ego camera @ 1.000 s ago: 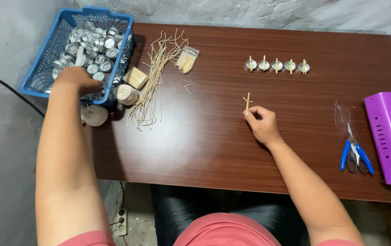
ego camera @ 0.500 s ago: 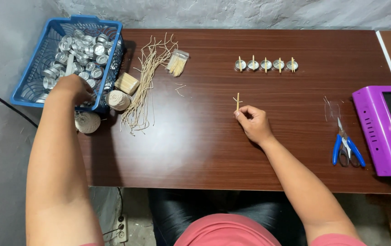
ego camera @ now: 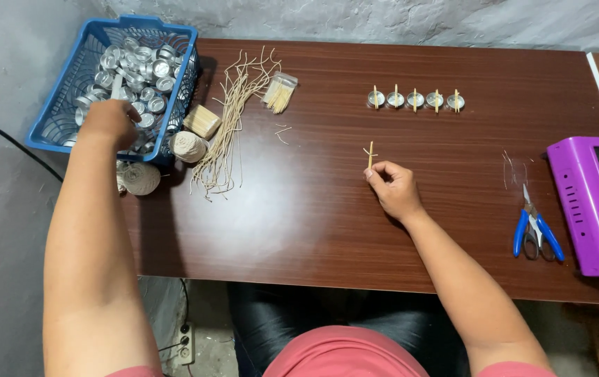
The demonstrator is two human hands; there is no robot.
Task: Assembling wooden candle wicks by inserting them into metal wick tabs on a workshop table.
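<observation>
A: Item one: left hand, reaching into the blue basket of small metal cups at the table's far left corner. Fingers curl down among the cups; whether they have closed on one, I cannot tell.

B: Item two: right hand, mid-table, fingertips pinched shut on a short wooden stick with a wick tied across it, held flat on the dark wooden table.

A: Handling note, as I judge it: lift a single cup, not a cluster, and keep the stick pinned so the wick stays centred.

B: Reference: five finished cups in a row farther back, each with a stick laid across. Loose wick strands lie beside the basket; blue-handled scissors rest near the purple device, well apart.
</observation>
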